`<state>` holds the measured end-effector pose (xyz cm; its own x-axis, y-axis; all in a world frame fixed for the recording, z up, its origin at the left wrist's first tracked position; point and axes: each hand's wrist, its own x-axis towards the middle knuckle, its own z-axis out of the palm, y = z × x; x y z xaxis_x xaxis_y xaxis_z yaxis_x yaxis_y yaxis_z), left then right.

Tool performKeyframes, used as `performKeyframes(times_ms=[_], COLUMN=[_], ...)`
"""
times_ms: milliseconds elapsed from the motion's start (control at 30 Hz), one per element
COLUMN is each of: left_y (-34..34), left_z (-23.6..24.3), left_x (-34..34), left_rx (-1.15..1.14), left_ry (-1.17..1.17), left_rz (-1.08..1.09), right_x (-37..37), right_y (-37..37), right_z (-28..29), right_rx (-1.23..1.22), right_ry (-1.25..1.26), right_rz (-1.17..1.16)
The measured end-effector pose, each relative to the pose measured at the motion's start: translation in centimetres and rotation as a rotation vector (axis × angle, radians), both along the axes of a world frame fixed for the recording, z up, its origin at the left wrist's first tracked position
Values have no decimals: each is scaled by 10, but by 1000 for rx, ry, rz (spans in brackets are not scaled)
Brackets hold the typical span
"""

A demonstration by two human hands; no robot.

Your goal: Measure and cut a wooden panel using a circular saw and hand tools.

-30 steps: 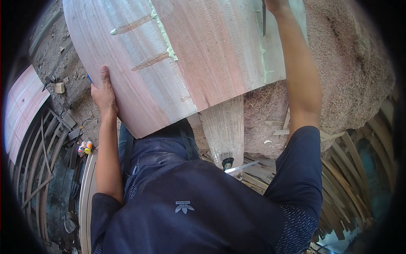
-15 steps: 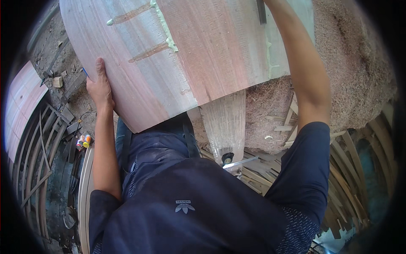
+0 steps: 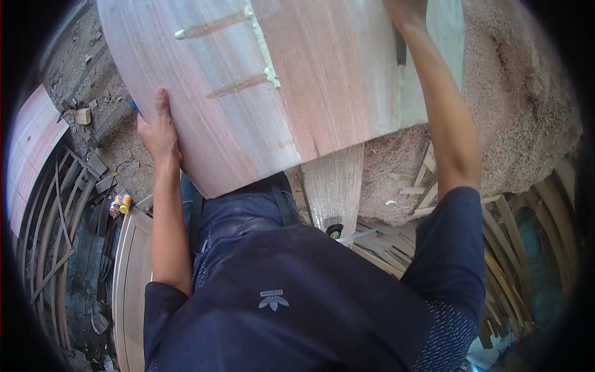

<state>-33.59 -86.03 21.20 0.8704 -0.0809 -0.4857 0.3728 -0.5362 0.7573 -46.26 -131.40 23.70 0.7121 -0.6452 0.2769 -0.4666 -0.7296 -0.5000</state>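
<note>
A wide wooden panel [image 3: 322,74] with a curved left edge, streaked pink, brown and grey, lies tilted in front of my body. My left hand [image 3: 159,133] grips its left edge, thumb on the face and fingers hidden beneath. A small blue piece [image 3: 135,106] shows beside that hand; its kind is unclear. At the top right, my right hand [image 3: 406,11] is closed over a dark, flat, narrow strip-like tool [image 3: 401,49], partly hidden by the wrist. The tool's lower end meets a pale green filler line [image 3: 401,93]. Thicker green filler [image 3: 265,53] runs down the panel's middle.
Under the panel stands a pale board [image 3: 334,186] with a black round part [image 3: 334,230]. Wood shavings [image 3: 514,124] pile up at right. Curved wood strips [image 3: 496,266] lie lower right, more at left. Two small containers [image 3: 120,203] and another panel [image 3: 37,149] are at left.
My right hand and the dark tool have come lower on the panel. The panel and left hand sit slightly farther right in view. The right-hand filler line looks thinner.
</note>
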Motion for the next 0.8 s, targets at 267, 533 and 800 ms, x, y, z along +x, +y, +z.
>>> performKeyframes(times_ms=[267,533,800], left_y=[-5,0,-6], left_z=[6,3,0], left_x=[0,-4,2], left_rx=[-49,19,-47], left_ry=[9,29,47], left_rz=[53,36,58], right_x=[0,-18,-16], right_y=[12,22,24], right_z=[7,7,13], right_rx=[73,67,91], right_ry=[-5,37,45], right_rz=[-64,-103,-93])
